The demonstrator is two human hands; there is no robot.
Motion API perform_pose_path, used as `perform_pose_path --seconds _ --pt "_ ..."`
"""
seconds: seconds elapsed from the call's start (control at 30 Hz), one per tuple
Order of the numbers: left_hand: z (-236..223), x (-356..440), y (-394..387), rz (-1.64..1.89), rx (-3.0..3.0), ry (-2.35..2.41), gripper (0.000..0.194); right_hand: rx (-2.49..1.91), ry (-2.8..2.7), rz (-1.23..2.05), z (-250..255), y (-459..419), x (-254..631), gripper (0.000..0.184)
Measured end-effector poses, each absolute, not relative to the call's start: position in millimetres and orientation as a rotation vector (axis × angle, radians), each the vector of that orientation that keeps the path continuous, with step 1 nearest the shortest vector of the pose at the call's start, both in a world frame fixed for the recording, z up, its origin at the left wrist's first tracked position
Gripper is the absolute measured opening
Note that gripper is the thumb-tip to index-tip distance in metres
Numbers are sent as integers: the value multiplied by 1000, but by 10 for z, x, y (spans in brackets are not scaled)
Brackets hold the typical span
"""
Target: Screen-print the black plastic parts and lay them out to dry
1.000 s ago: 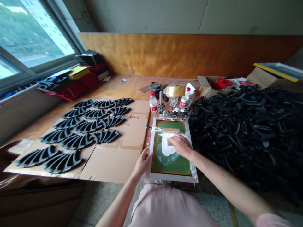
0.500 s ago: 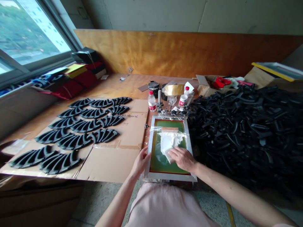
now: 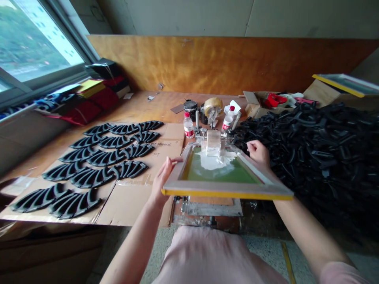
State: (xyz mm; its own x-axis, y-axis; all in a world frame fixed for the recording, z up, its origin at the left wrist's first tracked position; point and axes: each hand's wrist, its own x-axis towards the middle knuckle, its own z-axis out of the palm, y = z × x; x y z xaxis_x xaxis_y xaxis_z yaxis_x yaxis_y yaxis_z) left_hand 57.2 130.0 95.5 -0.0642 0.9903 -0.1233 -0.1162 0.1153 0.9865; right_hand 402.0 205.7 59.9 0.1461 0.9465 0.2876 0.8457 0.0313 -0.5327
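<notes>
Your hands are well apart, your left hand [image 3: 162, 179] and right hand [image 3: 258, 154] each on a side rail of the silkscreen frame [image 3: 227, 192], which tips up off its hinge clamps [image 3: 211, 136], with a big pile of black plastic parts [image 3: 310, 157] just right of it.

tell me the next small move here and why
Probably lower the screen frame gently onto the metal base: your left hand and right hand have it tilted up from the clamps at its far edge, with a plastic-wrapped block resting at that end.

A screen-printing workshop, with a green mesh screen [image 3: 201, 170] and heaped black moulded parts [image 3: 304, 157].
</notes>
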Motion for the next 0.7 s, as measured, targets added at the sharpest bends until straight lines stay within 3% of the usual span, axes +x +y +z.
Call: perform_pose_path --seconds 0.13,0.23,0.33,0.43,0.6,0.7 --pt "1342 733 1692 1368 984 996 51 -1791 -2056 342 0 1604 3806 35" --pt "1362 855 1695 1440 917 991 52 -1764 -2324 224 -258 1367 3415 26" --pt "1027 1005 1330 1229 808 1105 53 -1940 -2263 189 -222 1236 3108 16" --pt "544 1177 812 582 655 1095 59 -1890 -2156 198 -72 1008 2828 14" --pt "-15 1049 503 716 386 1176 40 -1149 -2517 236 2 809 2799 9" --pt "-306 510 676 764 605 1542 44 -1548 -2362 106 -20 1164 3482 17"
